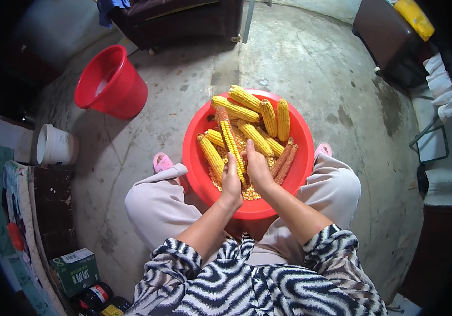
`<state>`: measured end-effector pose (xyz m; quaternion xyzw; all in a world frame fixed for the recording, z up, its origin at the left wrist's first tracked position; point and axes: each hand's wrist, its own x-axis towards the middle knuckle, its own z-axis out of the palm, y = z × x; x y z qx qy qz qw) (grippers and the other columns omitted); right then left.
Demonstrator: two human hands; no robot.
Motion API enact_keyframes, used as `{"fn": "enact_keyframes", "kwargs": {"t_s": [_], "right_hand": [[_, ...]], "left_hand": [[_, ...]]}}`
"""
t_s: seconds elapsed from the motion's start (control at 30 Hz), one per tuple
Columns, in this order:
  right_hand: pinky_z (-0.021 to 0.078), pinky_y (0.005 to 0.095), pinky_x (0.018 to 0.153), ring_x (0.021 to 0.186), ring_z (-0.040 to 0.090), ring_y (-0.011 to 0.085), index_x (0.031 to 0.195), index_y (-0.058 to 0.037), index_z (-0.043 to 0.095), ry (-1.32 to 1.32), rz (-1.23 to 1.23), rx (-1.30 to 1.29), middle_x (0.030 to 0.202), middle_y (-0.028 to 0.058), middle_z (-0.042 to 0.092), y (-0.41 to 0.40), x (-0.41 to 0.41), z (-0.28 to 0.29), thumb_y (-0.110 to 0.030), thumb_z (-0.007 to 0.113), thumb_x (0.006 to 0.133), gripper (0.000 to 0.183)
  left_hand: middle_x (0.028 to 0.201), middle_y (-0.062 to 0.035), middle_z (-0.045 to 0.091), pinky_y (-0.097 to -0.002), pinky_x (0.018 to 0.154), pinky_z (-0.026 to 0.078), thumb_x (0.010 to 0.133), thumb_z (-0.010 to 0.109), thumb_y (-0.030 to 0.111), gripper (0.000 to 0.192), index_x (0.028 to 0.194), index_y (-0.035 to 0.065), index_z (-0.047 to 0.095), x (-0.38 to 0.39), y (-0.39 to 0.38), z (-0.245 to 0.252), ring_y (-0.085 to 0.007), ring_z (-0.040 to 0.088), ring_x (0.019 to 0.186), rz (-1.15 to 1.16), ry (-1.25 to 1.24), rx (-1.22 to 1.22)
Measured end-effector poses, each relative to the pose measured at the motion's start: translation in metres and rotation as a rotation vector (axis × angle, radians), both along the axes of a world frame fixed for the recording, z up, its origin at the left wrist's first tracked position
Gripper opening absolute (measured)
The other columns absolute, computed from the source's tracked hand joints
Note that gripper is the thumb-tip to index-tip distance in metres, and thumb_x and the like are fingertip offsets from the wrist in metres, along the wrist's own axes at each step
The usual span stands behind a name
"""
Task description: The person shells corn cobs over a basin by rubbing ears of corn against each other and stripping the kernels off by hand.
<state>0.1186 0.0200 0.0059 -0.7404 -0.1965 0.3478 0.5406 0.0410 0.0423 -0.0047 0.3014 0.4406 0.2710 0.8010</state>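
A partly shelled corn cob (230, 138) slants between my two hands over the red plastic basin (189, 152). Some rows of yellow kernels remain on it, while its far end and one side are bare and reddish. My left hand (231, 183) grips its near part from the left. From the right, my right hand (258, 170) holds it with the thumb raised; some fingers are hidden. Around them in the basin lie several full yellow ears of corn (255, 138) and loose kernels (251, 194). Two bare reddish cobs (285, 164) rest against the basin's right side.
A red bucket (131, 89) and a white bucket (58, 145) stand on the concrete floor (309, 55) to the left. Beyond the basin is a dark sofa (178, 25). At lower left sit a green carton (75, 272) and dark bottles (96, 295). My knees flank the basin.
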Motion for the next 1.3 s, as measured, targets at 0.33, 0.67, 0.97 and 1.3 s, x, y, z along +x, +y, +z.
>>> {"fn": "enact_keyframes", "kwargs": {"t_s": [0.33, 0.67, 0.97, 1.3], "right_hand": [[0.0385, 0.0437, 0.059, 0.064, 0.052, 0.0381, 0.069, 0.0002, 0.053, -0.37, 0.064, 0.001, 0.064, 0.0203, 0.052, -0.006, 0.004, 0.001, -0.048, 0.026, 0.094, 0.06], [0.0392, 0.046, 0.068, 0.071, 0.052, 0.041, 0.072, 0.0044, 0.054, -0.153, 0.035, -0.083, 0.073, 0.0261, 0.055, 0.005, 0.005, 0.005, -0.058, 0.018, 0.091, 0.074], [0.0385, 0.0473, 0.056, 0.061, 0.051, 0.0404, 0.063, -0.0004, 0.054, -0.561, 0.101, 0.069, 0.063, 0.0214, 0.052, -0.004, 0.016, -0.005, -0.034, 0.033, 0.094, 0.05], [0.0396, 0.0298, 0.062, 0.064, 0.047, 0.0151, 0.08, 0.0062, 0.053, 0.009, 0.011, 0.015, 0.068, 0.0065, 0.051, 0.001, 0.019, 0.02, -0.056, 0.023, 0.092, 0.07]], "left_hand": [[0.113, -0.0051, 0.055, -0.0274, 0.086, 0.043, 0.095, 0.026, 0.047, 0.053, 0.119, 0.0037, 0.047, 0.0, 0.003, -0.008, -0.0135, 0.053, 0.099, 0.006, -0.025, -0.066], [0.112, -0.009, 0.05, -0.0274, 0.09, 0.036, 0.095, 0.026, 0.046, 0.054, 0.115, -0.0002, 0.048, -0.005, -0.013, -0.005, -0.0145, 0.046, 0.103, -0.102, 0.184, 0.219], [0.087, -0.0032, 0.051, -0.0249, 0.072, 0.039, 0.097, 0.027, 0.041, 0.046, 0.1, 0.0019, 0.051, -0.001, -0.011, 0.014, -0.0101, 0.046, 0.078, -0.057, 0.109, 0.046], [0.089, -0.0043, 0.055, -0.0251, 0.079, 0.039, 0.097, 0.029, 0.036, 0.043, 0.102, 0.0008, 0.052, -0.009, -0.017, 0.004, -0.0108, 0.049, 0.083, -0.172, 0.286, 0.357]]}}
